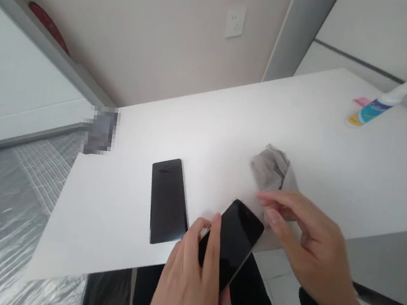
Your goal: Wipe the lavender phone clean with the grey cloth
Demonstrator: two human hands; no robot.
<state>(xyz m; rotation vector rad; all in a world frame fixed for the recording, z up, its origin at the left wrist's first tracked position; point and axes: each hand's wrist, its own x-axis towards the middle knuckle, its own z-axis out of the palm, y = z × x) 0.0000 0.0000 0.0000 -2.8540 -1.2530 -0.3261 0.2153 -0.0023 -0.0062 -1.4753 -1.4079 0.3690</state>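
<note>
My left hand (pixel 193 277) grips a black phone (pixel 236 233) by its lower part, screen up and tilted, over the near edge of the white table (pixel 228 126). My right hand (pixel 307 236) hovers beside the phone's top right corner, fingers slightly spread, fingertips touching or just over a crumpled grey cloth (pixel 274 169) that lies on the table. A second black phone (pixel 167 199) lies flat on the table to the left of my left hand.
A spray bottle (pixel 379 108) with a blue label lies at the table's far right, a small pink item (pixel 360 101) beside it. A wall socket (pixel 235 22) is on the wall behind. Plastic sheeting (pixel 4 209) covers the floor at left.
</note>
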